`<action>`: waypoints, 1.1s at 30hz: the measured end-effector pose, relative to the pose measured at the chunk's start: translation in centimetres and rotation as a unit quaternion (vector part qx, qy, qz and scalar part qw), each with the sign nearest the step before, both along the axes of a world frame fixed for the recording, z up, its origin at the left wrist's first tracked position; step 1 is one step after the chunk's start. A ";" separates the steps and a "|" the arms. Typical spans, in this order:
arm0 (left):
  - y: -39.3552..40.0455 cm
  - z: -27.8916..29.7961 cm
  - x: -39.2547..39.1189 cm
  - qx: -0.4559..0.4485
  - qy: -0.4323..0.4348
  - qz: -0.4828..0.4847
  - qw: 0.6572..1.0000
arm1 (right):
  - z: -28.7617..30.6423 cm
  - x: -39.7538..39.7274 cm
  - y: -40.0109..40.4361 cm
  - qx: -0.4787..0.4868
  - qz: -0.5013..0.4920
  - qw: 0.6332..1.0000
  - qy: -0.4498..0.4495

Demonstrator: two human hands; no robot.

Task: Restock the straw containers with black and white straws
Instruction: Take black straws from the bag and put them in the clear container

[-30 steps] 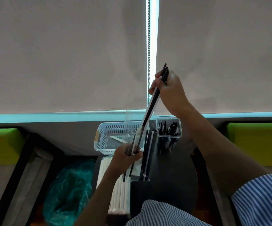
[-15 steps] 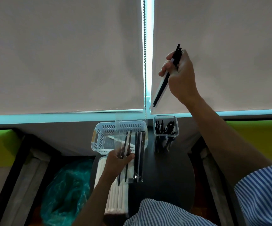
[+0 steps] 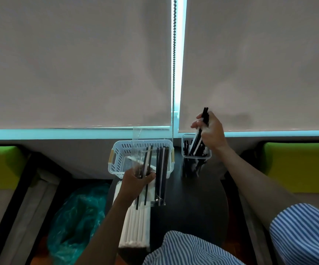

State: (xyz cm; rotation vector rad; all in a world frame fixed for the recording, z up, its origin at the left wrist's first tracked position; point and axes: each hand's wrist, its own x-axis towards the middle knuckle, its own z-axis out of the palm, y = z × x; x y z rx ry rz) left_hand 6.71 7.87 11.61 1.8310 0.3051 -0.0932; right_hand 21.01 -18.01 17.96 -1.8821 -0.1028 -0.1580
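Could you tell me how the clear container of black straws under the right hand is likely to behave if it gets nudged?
The clear container looks tall and narrow, so it may tip rather than slide on the dark table. Its thin plastic probably makes it light. The black straws that the right hand grips poke in at a slant, so pushing them sideways could lever it over.

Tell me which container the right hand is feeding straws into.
The clear square tub at the table's back right: the right hand holds black straws into it, unlike the white slotted basket beside it.
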 end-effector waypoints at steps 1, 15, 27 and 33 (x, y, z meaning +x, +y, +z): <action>0.0 0.0 -0.1 -0.001 0.003 0.000 1.000 | -0.7 -0.1 -0.1 0.003 -0.005 1.000 0.011; -0.4 0.5 -0.3 -0.005 0.007 -0.020 1.000 | -2.9 -0.2 -0.3 -0.097 -0.015 0.995 0.001; -0.8 0.7 -0.3 -0.006 0.004 -0.041 0.999 | -4.3 -0.3 0.3 -0.164 0.030 0.973 0.161; -0.6 0.7 -0.3 -0.003 -0.004 -0.040 0.999 | -3.4 -0.5 0.8 -0.120 -0.018 0.986 0.115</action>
